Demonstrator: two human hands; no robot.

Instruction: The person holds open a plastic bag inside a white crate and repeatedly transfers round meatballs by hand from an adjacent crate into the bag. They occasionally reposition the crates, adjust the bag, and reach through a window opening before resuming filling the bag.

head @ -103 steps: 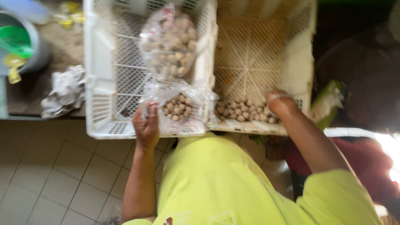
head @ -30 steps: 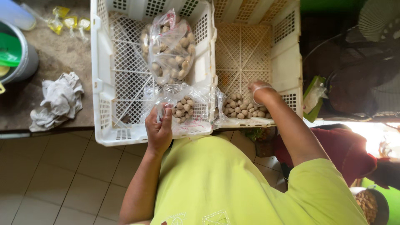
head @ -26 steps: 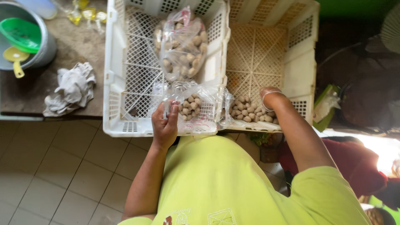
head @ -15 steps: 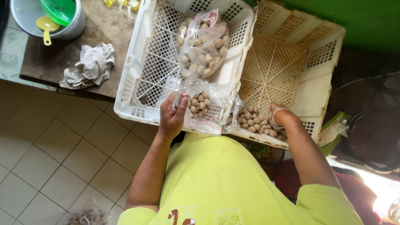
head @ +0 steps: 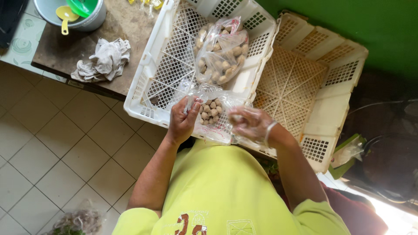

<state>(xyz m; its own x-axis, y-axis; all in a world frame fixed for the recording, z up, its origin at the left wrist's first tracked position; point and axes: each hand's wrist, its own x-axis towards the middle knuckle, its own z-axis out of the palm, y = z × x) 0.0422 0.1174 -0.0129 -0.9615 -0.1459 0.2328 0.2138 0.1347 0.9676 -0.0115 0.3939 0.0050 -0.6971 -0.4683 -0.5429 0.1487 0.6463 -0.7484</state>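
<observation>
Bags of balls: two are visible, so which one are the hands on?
The nearer bag, at the white crate's front edge, held open by the left hand and gloved right hand. The fuller bag lies untouched farther back.

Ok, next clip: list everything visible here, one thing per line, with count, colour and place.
White crate: one, white lattice, on the table edge, left.
Cream crate: one, pale yellow, right of the white one.
Filled bag: one, clear plastic with brown balls, inside the white crate.
Open bag: one, clear, part-filled with brown balls, between the hands.
Rag: one, grey-white, crumpled on the brown table.
Bucket: one, grey, top left, holding a green funnel and yellow scoop.
Left hand: bare, holding the open bag's edge.
Right hand: in a clear glove, at the bag's mouth.
</observation>
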